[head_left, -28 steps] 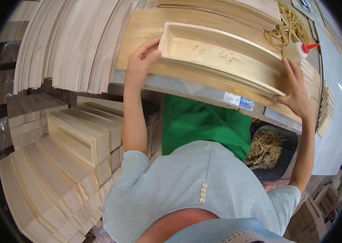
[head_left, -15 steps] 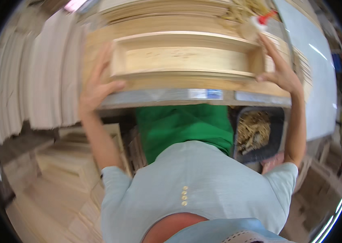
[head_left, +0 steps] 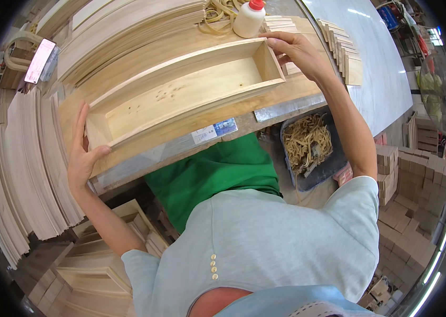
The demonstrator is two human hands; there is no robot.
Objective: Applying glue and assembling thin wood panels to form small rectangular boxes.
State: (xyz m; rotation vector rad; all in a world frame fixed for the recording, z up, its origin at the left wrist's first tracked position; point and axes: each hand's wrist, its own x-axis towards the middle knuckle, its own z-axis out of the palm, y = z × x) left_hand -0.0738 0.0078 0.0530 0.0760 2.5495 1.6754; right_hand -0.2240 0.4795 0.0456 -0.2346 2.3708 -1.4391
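A long, narrow, open-topped wooden box (head_left: 181, 91) lies over the wooden work board (head_left: 265, 104), its inner floor marked with small dark knots. My left hand (head_left: 84, 158) grips the box's left end, thumb at the near corner and fingers along the outer face. At the opposite end, my right hand (head_left: 301, 55) holds the far right corner with the index finger stretched along the rim and the other fingers curled. Just beyond that corner stands a white glue bottle (head_left: 249, 20) with a red cap.
Stacked thin wooden boards (head_left: 128, 39) lie behind the box, with more boards (head_left: 33, 164) at left. Small wooden pieces (head_left: 342, 50) line the right side, beside a pale tabletop (head_left: 378, 68). Below, a dark bin (head_left: 334, 158) holds wood-coloured strips. A pink-screened phone (head_left: 40, 61) sits far left.
The view has turned, so the box and bench now slant upward to the right. Both hands stay at the box's ends; my right fingers are now more curled at its corner.
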